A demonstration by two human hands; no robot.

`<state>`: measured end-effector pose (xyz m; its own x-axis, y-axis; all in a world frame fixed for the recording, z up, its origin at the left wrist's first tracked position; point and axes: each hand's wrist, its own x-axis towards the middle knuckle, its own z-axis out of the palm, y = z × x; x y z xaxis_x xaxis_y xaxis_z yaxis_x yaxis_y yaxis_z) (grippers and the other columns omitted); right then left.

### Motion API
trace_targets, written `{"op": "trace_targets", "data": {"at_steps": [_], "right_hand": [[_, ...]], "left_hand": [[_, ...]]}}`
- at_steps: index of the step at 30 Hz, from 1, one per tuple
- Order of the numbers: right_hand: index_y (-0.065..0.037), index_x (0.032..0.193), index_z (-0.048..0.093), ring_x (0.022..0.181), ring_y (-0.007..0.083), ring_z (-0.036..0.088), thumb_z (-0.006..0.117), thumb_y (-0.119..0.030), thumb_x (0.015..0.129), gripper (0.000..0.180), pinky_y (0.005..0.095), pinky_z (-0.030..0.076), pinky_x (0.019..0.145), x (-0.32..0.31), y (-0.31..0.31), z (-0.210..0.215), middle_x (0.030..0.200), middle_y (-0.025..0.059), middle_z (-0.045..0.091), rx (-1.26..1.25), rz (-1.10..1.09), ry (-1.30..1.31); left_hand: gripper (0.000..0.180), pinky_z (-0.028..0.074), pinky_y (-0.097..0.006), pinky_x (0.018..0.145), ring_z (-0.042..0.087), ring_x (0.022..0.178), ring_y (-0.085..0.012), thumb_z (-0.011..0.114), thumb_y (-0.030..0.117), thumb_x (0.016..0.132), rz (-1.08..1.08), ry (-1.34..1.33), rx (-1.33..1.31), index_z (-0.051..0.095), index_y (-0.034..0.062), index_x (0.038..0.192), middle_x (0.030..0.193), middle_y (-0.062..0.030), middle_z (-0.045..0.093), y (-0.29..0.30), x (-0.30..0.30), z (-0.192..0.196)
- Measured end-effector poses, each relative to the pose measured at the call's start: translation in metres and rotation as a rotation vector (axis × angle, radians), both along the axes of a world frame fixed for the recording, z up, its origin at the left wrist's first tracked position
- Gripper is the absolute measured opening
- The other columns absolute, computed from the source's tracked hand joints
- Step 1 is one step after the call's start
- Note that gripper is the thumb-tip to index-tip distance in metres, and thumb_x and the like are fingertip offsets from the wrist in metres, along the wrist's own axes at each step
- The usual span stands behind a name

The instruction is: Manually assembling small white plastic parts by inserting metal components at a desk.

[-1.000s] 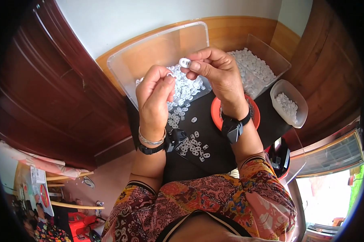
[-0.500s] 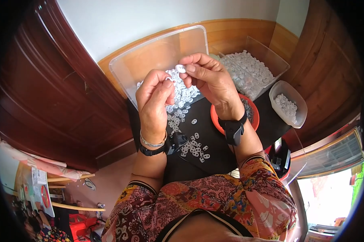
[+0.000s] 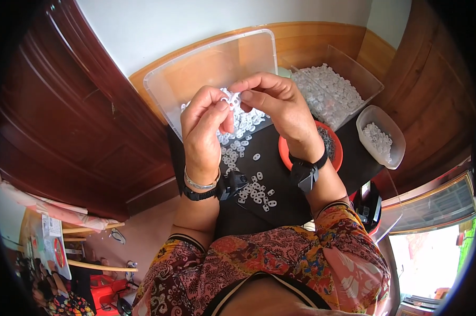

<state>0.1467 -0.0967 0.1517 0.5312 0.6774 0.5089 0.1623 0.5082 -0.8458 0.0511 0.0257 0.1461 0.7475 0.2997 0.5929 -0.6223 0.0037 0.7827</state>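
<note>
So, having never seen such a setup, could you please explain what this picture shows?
No robot here: a person works bare-handed. A fisheye camera on their head looks down, which bends straight edges. The right hand holds a white piece; the left hand pinches a tiny item, too small to make out. Loose pieces lie on the black table, near two clear bins and a tub holding more, plus a red bowl.

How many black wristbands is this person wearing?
2: one black wristband on the left wrist, beside the silver bracelet, and another black wristband on the right wrist. None seems hidden.
</note>
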Motion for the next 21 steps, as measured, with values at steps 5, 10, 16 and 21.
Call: {"op": "trace_targets", "data": {"at_steps": [5,10,16,21], "right_hand": [[0.001,0.102,0.064,0.076,0.0107,0.057,0.062,-0.006,0.087,0.017,0.0245,0.047,0.073,-0.003,0.004,-0.002,0.088,0.0046,0.065,0.127,-0.062,0.012],[0.000,0.102,0.064,0.080,0.0116,0.060,0.063,-0.006,0.086,0.017,0.0248,0.048,0.075,-0.009,0.009,-0.006,0.089,0.0053,0.066,0.142,-0.067,0.022],[0.000,0.102,0.064,0.081,0.0102,0.059,0.063,-0.004,0.086,0.017,0.0233,0.048,0.076,-0.001,0.004,-0.004,0.087,0.0040,0.065,0.171,-0.168,-0.028],[-0.001,0.104,0.065,0.077,0.0084,0.057,0.063,-0.005,0.086,0.019,0.0220,0.047,0.071,0.014,-0.004,-0.004,0.084,0.0020,0.064,0.084,-0.188,-0.101]], "left_hand": [[0.016,0.036,-0.024,0.058,0.050,0.060,-0.0124,0.045,0.015,0.089,-0.052,0.009,0.027,0.050,0.0004,0.086,0.066,-0.0062,0.053,-0.004,0.001,-0.002],[0.017,0.037,-0.025,0.060,0.052,0.063,-0.0140,0.044,0.015,0.091,-0.024,-0.088,-0.014,0.051,-0.0009,0.088,0.068,-0.0085,0.055,-0.004,0.005,-0.005],[0.017,0.037,-0.023,0.058,0.053,0.063,-0.0129,0.045,0.015,0.091,0.027,-0.042,0.001,0.052,-0.0002,0.089,0.068,-0.0072,0.056,-0.008,0.006,-0.005],[0.015,0.035,-0.020,0.055,0.045,0.060,-0.0058,0.050,0.015,0.091,0.169,-0.009,0.121,0.052,0.0019,0.084,0.065,-0.0003,0.050,-0.003,0.009,-0.007]]}}
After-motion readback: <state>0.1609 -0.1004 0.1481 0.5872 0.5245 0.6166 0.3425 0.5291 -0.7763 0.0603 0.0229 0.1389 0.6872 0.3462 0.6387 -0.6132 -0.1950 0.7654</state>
